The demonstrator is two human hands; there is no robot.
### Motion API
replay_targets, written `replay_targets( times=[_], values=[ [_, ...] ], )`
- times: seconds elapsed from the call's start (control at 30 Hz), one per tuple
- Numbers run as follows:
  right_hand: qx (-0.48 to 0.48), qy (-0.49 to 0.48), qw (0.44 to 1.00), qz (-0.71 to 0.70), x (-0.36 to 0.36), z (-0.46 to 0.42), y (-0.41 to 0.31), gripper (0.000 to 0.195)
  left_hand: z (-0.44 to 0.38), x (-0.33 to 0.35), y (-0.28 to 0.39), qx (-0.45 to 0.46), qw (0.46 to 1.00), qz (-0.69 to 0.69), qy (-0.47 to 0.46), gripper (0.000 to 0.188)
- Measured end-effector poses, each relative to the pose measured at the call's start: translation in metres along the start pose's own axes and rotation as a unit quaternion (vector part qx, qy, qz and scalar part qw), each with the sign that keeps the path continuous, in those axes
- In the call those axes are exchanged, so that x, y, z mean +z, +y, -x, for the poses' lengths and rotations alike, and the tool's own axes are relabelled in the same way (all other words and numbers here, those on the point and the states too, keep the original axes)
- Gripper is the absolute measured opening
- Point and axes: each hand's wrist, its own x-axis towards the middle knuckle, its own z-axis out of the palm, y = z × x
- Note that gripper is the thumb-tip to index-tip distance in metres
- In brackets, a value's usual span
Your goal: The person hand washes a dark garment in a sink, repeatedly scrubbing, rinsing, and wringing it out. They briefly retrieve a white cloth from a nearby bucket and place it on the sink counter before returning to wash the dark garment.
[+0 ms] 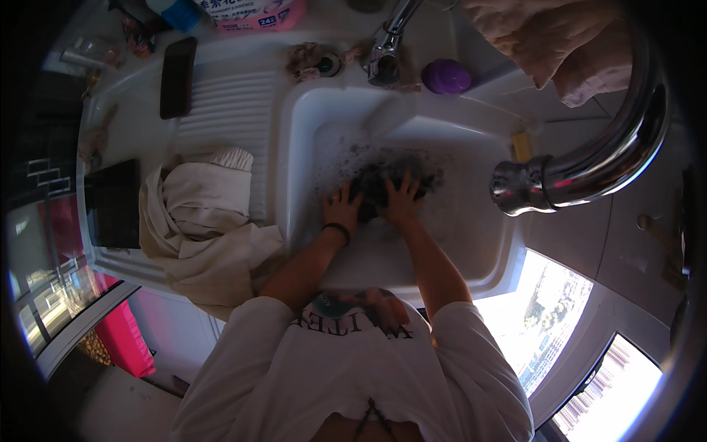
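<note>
Both my hands are in a white laundry sink (298, 166), over dark cloth (370, 188) lying in sudsy water (342, 149). My left hand (341, 205), with a dark band at the wrist, rests with fingers spread at the cloth's left side. On its right part presses my right hand (402, 200), its fingers spread wide. Foam and water cover some of the cloth, so its shape is hidden. I cannot tell whether any fingers grip it.
Left of the basin, a heap of beige fabric (207, 193) lies by the ribbed washboard (232, 105), near a smartphone (178, 77). A chrome faucet spout (585, 182) arches in from the right. Behind the basin stand a tap (384, 61), a purple object (446, 76) and a pink detergent container (259, 19).
</note>
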Motion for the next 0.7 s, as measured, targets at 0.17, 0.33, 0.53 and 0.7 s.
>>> replay_targets(
  times=[0.17, 0.33, 0.53, 0.7],
  values=[
    [-0.015, 0.032, 0.999, -0.033, 0.008, -0.001, 0.004, 0.101, 0.001, 0.001, 0.0, 0.002, 1.0, 0.028, 0.007, 0.063],
    [-0.004, 0.012, 1.0, -0.029, 0.002, 0.001, 0.0, 0.097, -0.002, 0.006, -0.002, 0.0, 0.999, 0.043, 0.014, 0.061],
    [0.004, 0.015, 1.0, -0.011, 0.001, 0.003, -0.002, 0.094, -0.004, 0.009, -0.002, 0.004, 0.998, 0.056, 0.03, 0.06],
    [0.017, 0.003, 1.0, 0.022, -0.006, 0.006, -0.006, 0.095, -0.002, 0.007, -0.001, 0.002, 0.998, 0.053, 0.024, 0.061]
  ],
)
